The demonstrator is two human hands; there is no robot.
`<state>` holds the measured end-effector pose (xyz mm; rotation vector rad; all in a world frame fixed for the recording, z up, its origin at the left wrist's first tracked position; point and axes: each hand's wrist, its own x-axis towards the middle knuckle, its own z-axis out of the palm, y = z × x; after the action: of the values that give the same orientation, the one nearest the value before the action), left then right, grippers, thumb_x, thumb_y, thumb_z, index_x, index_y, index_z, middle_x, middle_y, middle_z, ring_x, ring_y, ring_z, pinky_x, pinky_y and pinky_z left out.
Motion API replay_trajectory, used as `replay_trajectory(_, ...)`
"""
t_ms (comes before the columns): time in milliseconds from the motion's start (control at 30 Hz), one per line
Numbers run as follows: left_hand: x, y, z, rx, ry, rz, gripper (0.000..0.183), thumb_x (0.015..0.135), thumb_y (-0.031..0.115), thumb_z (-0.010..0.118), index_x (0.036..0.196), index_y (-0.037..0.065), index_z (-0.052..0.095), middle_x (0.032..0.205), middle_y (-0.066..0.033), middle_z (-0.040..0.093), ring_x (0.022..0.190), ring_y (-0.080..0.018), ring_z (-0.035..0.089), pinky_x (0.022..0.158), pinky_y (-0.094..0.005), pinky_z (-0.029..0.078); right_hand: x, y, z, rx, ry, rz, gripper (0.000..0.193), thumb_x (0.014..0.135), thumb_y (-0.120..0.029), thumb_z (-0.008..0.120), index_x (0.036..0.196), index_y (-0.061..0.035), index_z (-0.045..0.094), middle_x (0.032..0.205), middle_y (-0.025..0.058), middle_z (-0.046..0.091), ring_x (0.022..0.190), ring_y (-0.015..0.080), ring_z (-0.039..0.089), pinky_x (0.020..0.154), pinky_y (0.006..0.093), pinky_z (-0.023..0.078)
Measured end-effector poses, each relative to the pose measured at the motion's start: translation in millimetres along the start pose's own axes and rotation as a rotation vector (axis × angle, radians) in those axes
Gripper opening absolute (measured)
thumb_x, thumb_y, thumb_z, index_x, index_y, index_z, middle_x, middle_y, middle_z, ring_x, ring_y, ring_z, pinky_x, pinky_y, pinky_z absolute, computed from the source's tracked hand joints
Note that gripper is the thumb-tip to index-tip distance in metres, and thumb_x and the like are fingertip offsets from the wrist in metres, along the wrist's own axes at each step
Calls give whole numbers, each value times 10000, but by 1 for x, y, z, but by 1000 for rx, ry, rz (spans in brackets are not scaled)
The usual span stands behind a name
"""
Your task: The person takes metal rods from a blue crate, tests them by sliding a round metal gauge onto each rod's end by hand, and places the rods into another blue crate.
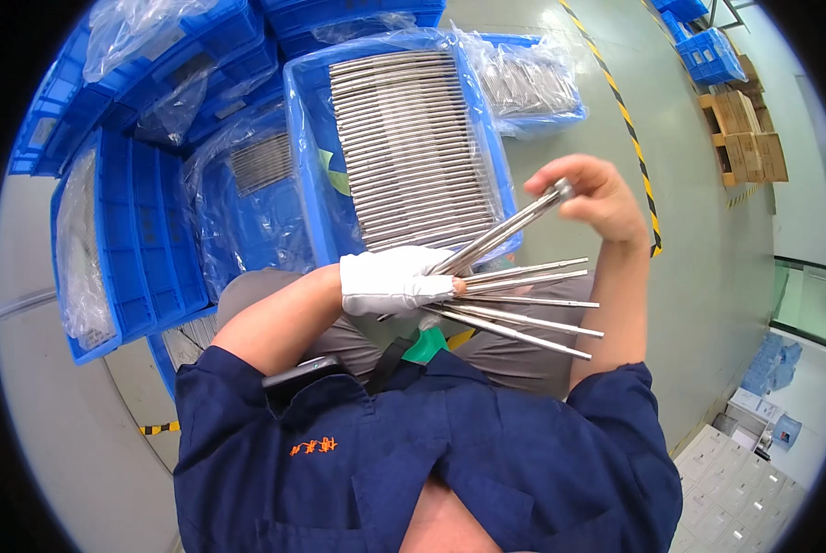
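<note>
My left hand (396, 281), in a white glove with the fingertips bare, is wrapped round a bunch of thin metal rods. Several of these rods (533, 301) fan out to the right, over my lap. Another cluster of rods (514, 228) points up and to the right, its ends close together. Round those ends curl the bare fingers and thumb of my right hand (600, 198), slightly blurred. Just beyond my left hand, a blue crate (304, 175) lined with clear plastic holds a long row of similar rods (408, 138) lying side by side.
A smaller lined crate of rods (523, 83) stands behind on the right. At left are a crate with a few rods (247, 217), a crate tipped on its side (146, 235) and stacked blue crates (233, 55). Yellow-black tape (629, 120) marks the floor; cardboard boxes (744, 138) stand far right.
</note>
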<state>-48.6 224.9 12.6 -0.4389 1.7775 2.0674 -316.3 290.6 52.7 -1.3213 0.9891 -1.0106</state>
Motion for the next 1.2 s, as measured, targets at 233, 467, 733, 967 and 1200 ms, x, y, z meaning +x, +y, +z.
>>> replay_trajectory(233, 5, -11, 2, -583, -1, 234, 612, 691, 391, 699, 1114, 50, 418, 626, 12, 439, 453, -72, 375, 424, -223, 322, -16, 14, -52, 482, 595, -314, 361, 825, -192, 576, 1135, -31, 484, 1019, 148, 572, 854, 188, 573, 827, 339, 470)
replay_trajectory(467, 11, -11, -15, -929, 339, 280, 335, 797, 236, 610, 1014, 64, 423, 597, 26, 401, 484, -87, 417, 467, -265, 366, -14, 6, -36, 594, 623, -343, 342, 833, -172, 565, 1131, -26, 483, 1009, 143, 574, 836, 175, 573, 779, 311, 488)
replay_trajectory(733, 11, -22, -81, 880, 1229, 71, 309, 728, 155, 589, 1026, 117, 515, 786, -159, 601, 726, -338, 577, 639, -394, 455, -14, -6, -21, 657, 624, -338, 335, 831, -171, 571, 1119, -21, 490, 983, 130, 582, 802, 153, 566, 741, 277, 490)
replay_trajectory(967, 33, 4, -148, 1260, 1191, -169, 346, 703, 81, 555, 1044, 137, 525, 928, -128, 602, 850, -292, 579, 737, -364, 455, -22, -15, -18, 649, 616, -351, 345, 831, -167, 567, 1123, -1, 488, 967, 131, 587, 800, 151, 567, 740, 274, 484)
replay_trajectory(1200, 69, -16, -186, 1266, 1139, -116, 337, 729, 84, 513, 1058, 157, 533, 932, -134, 603, 874, -295, 575, 768, -375, 447, -32, -15, -18, 634, 650, -317, 336, 847, -180, 541, 1127, -2, 488, 972, 132, 586, 800, 150, 563, 747, 269, 476)
